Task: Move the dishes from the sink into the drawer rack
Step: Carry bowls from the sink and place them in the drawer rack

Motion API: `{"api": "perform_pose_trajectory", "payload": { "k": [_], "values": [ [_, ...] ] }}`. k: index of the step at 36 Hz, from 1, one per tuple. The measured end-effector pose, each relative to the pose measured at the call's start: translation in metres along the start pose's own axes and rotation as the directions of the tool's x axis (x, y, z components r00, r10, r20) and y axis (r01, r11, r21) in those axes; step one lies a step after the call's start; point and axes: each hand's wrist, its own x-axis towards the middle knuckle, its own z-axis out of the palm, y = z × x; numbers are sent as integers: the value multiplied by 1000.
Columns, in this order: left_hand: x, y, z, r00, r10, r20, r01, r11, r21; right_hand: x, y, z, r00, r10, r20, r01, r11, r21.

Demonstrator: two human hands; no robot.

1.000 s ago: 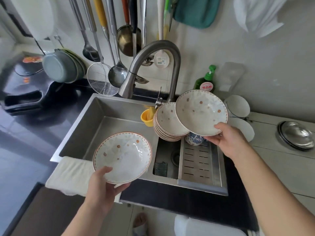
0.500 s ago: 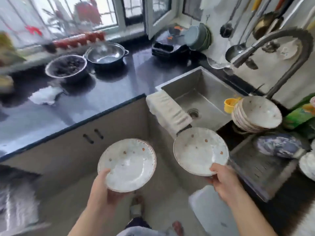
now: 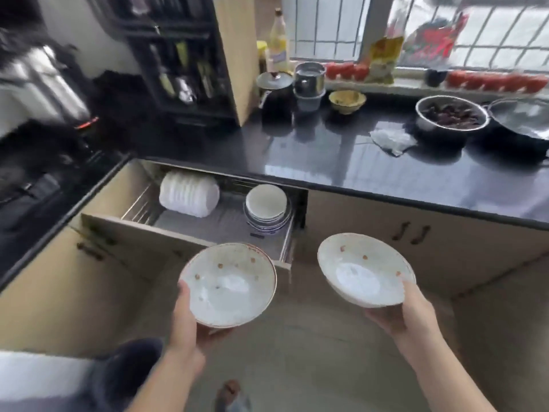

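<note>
Drawer [image 3: 190, 236] open, pulled out below the dark counter [image 3: 341, 162], and it lies ahead of both hands and off to the left. Left hand [image 3: 187, 325] is the nearer one: its bowl [image 3: 228, 285] overlaps the drawer's front right corner in this view, so a short push forward and down should put it over the rack. Right hand [image 3: 398, 316] carries the second bowl [image 3: 364, 270] in front of the closed cabinet doors [image 3: 413, 233], clear to the right of the drawer, so by my read it has to swing left before it can go in.

Grips now. Left hand cups its bowl from below at the near rim, thumb curled over the edge. Right hand does the same on its bowl, fingers under, thumb on the near right rim. Both bowls face up, tilted a little toward the camera.

Inside the drawer, a row of white dishes [image 3: 188, 193] stands on edge at the back left, and a stack of plates [image 3: 266, 208] sits flat at the right. Bare rack floor shows between and in front of them, and that looks like the landing spot.
</note>
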Motion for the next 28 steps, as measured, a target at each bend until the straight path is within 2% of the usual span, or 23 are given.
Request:
{"api": "perform_pose_trajectory", "payload": {
  "k": [4, 9, 12, 16, 21, 25, 28],
  "values": [
    [60, 56, -66, 992, -52, -112, 43, 996, -73, -6, 35, 111, 996, 86, -2, -86, 996, 1],
    [110, 108, -99, 987, -89, -134, 64, 982, -180, -11, 59, 190, 991, 119, 56, -114, 990, -85],
    [142, 134, -104, 987, -83, -140, 50, 974, -220, 7, 62, 228, 996, 90, 31, -84, 985, -152],
    [184, 164, -100, 980, -81, -179, 32, 965, -260, 44, 65, 284, 989, 145, -6, -140, 940, -311],
    [233, 195, -102, 975, -5, -222, -39, 981, -192, 102, 98, 357, 985, 174, -13, -154, 833, -532],
    [284, 218, -100, 964, 37, -264, -71, 991, -118, 177, 143, 420, 936, 349, -50, -320, 782, -534],
    [322, 229, -91, 955, 49, -291, -78, 993, -91, 231, 176, 453, 868, 484, -111, -479, 758, -443]
  ]
}}
